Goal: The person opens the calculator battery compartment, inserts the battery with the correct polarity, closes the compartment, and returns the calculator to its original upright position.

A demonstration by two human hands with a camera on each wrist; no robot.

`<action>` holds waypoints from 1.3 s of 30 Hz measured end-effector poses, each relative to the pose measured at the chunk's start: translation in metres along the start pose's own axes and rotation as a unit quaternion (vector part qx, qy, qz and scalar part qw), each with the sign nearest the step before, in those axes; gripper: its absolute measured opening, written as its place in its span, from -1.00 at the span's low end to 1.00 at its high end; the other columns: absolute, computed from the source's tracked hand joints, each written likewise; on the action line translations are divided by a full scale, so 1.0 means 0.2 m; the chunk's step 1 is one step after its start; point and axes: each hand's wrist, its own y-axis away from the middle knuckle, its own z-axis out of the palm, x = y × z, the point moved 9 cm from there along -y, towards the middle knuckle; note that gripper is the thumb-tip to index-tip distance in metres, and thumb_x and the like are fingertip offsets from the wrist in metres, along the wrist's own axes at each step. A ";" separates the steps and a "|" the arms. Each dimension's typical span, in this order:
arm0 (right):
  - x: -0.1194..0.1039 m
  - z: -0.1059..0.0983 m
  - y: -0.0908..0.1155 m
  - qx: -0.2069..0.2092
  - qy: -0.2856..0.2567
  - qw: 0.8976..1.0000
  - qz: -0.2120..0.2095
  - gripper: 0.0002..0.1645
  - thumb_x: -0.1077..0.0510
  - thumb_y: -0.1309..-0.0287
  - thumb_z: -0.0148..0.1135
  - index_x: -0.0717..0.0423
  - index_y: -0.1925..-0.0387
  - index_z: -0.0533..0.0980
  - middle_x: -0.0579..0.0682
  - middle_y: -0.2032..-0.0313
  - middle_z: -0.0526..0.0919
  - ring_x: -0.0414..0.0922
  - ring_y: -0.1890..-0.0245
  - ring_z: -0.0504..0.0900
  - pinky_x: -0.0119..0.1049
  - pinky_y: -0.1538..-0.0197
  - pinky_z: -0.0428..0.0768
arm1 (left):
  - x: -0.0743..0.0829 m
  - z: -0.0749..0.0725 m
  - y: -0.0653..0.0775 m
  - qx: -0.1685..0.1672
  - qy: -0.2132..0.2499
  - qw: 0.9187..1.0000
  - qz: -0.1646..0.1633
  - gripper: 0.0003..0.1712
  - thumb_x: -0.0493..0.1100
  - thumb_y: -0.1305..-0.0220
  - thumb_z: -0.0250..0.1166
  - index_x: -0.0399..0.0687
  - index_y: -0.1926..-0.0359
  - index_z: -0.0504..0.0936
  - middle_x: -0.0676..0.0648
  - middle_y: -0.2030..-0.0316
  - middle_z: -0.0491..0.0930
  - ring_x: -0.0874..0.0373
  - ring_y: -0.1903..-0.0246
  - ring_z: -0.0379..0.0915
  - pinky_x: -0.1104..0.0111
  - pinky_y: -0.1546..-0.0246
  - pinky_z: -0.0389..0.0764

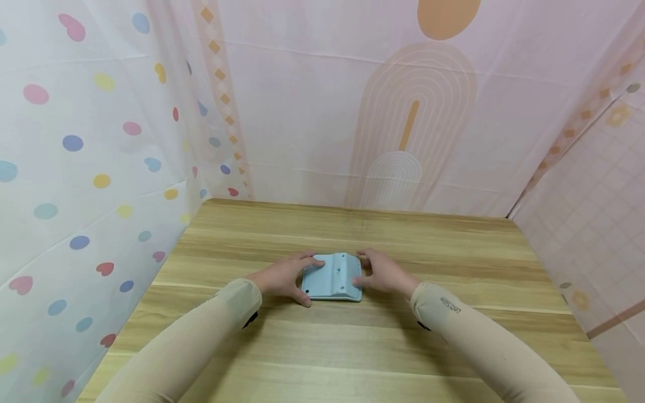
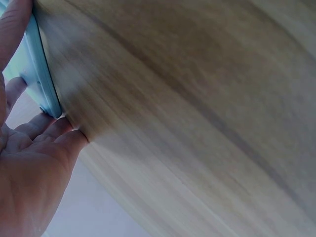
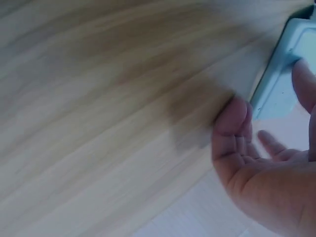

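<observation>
A light-blue calculator (image 1: 319, 280) lies back side up on the wooden table, with a raised ridge and small screw holes showing. At its left side, my left hand (image 1: 287, 277) grips the edge, thumb near the front corner and a finger over the far part. My right hand (image 1: 385, 272) holds the opposite side, its thumb on the ridge and its other fingers by the far right corner. The left wrist view shows fingertips at a corner of the calculator (image 2: 45, 69). In the right wrist view, curled fingers sit beside its edge (image 3: 269, 91). The keys are hidden underneath.
The wood-grain table (image 1: 342, 341) extends around the hands on every side. A dotted curtain (image 1: 90, 157) hangs along the left, a pink patterned curtain (image 1: 302, 112) at the back, and another patterned sheet (image 1: 599, 184) on the right.
</observation>
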 end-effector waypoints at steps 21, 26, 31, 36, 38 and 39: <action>-0.11 0.07 0.02 -0.032 0.126 0.982 -0.134 0.44 -0.33 0.01 0.68 0.04 -0.70 0.07 0.13 -0.54 0.40 0.07 -0.44 0.50 0.05 -0.45 0.52 | 0.01 0.00 0.01 -0.002 0.006 1.000 0.002 0.15 0.09 -0.06 0.72 0.21 -0.62 0.33 -0.16 -0.71 0.04 -0.23 -0.64 0.10 -0.11 -0.58 0.29; -0.10 0.08 0.01 -0.036 0.137 0.982 -0.126 0.50 -0.31 0.07 0.70 -0.01 -0.71 0.03 0.12 -0.52 0.42 0.05 -0.40 0.52 0.04 -0.40 0.54 | 0.02 -0.01 0.00 0.000 0.003 1.000 0.005 0.16 0.08 -0.06 0.73 0.18 -0.63 0.33 -0.19 -0.70 0.04 -0.25 -0.63 0.11 -0.13 -0.56 0.31; -0.10 0.08 0.00 -0.040 0.132 0.983 -0.118 0.48 -0.28 0.05 0.69 -0.03 -0.72 0.01 0.12 -0.50 0.44 0.03 -0.38 0.52 0.00 -0.38 0.54 | 0.03 -0.01 0.00 0.002 0.004 1.000 0.012 0.16 0.09 -0.06 0.72 0.13 -0.63 0.32 -0.22 -0.70 0.05 -0.26 -0.62 0.12 -0.14 -0.56 0.32; -0.11 0.09 -0.01 -0.046 0.112 0.985 -0.124 0.48 -0.22 0.06 0.69 0.02 -0.72 0.01 0.13 -0.50 0.43 0.02 -0.35 0.51 -0.02 -0.36 0.54 | 0.01 -0.01 0.00 0.002 -0.004 1.000 0.015 0.15 0.13 -0.09 0.70 0.13 -0.62 0.32 -0.23 -0.69 0.07 -0.25 -0.62 0.13 -0.13 -0.56 0.32; -0.11 0.09 -0.02 -0.048 0.102 0.985 -0.128 0.49 -0.20 0.08 0.69 0.04 -0.71 0.01 0.12 -0.50 0.42 0.01 -0.35 0.50 -0.03 -0.36 0.53 | 0.01 -0.01 0.00 0.004 -0.008 1.000 0.016 0.13 0.14 -0.10 0.69 0.14 -0.62 0.33 -0.23 -0.68 0.10 -0.23 -0.61 0.16 -0.11 -0.55 0.33; -0.11 0.09 -0.03 -0.049 0.096 0.986 -0.129 0.50 -0.19 0.09 0.70 0.05 -0.71 0.01 0.12 -0.51 0.41 0.01 -0.36 0.50 -0.03 -0.37 0.52 | 0.01 -0.01 -0.01 0.006 -0.009 1.000 0.018 0.13 0.15 -0.09 0.69 0.13 -0.61 0.34 -0.24 -0.67 0.13 -0.23 -0.59 0.19 -0.11 -0.54 0.35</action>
